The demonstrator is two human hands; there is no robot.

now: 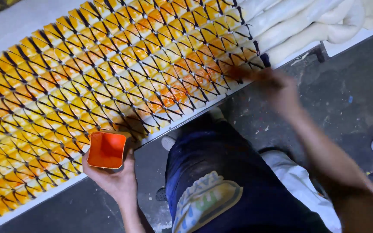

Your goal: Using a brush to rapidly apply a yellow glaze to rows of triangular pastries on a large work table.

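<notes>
An orange cup point(106, 149) is gripped by the left hand point(114, 177), fingers wrapped around it, at the near edge of a diamond-patterned yellow-orange panel point(87, 77). The right hand point(277, 88) is blurred over the panel's edge (finger state cannot be told)

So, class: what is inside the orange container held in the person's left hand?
The orange container in the left hand shows orange-coated inner walls and an open mouth. Whether liquid paint lies at the bottom cannot be told; the lower outside is covered by the grip.
</notes>
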